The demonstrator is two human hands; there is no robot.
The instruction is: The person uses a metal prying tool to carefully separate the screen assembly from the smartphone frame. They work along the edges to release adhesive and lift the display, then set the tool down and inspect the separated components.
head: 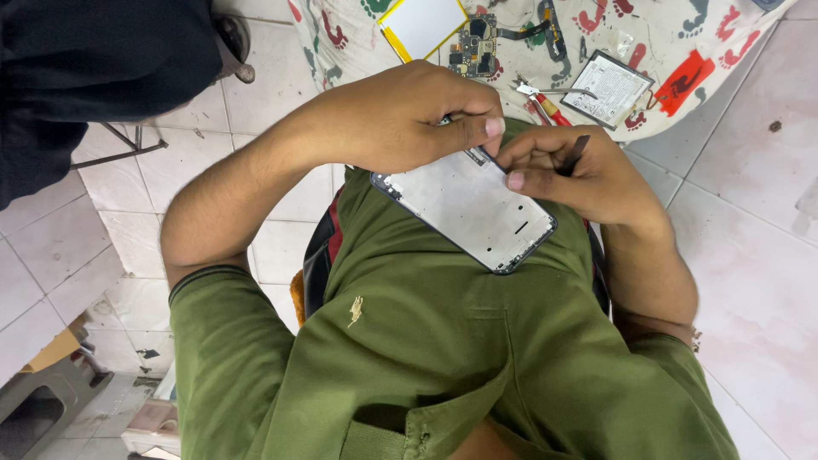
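Note:
An opened phone frame [469,209], silver-grey inside with a dark rim, lies tilted over my lap against my green shirt. My left hand [400,119] pinches its far end between thumb and fingers. My right hand [588,179] holds a thin dark tool [576,154] between its fingers, and its thumb presses on the frame's right edge. The tool's tip is hidden behind my fingers.
A cloth-covered table [733,51] ahead carries a battery [607,88], a circuit board [475,43], a white panel with a yellow edge [422,25], a red-handled screwdriver [550,106] and a flex cable [554,34]. A person in dark clothing [85,68] stands at the upper left on the tiled floor.

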